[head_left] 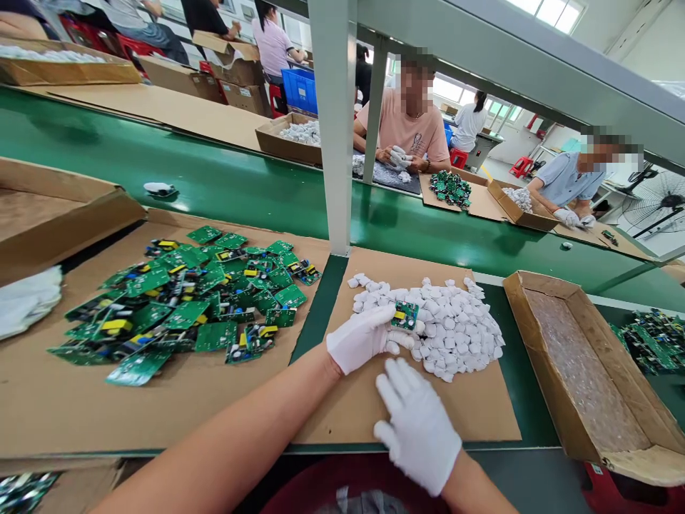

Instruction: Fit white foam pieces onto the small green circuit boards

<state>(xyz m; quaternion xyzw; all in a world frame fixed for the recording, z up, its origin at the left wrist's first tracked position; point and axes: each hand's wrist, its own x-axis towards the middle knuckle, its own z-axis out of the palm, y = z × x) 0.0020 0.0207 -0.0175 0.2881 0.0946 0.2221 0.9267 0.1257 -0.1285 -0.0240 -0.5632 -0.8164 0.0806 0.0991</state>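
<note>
My left hand (364, 337), in a white glove, is closed on a small green circuit board (405, 315) at the near edge of a pile of white plastic shells (449, 325). My right hand (414, 421), also gloved, lies lower on the brown cardboard sheet (481, 410) with its fingers together and bent, nothing visible in it. A big heap of green circuit boards (193, 303) lies on cardboard to the left.
An open cardboard box (589, 371) lined with plastic stands at the right. A white post (335, 128) rises behind the piles. Beyond the green conveyor belt (214, 178), other people sit at work with boxes of parts.
</note>
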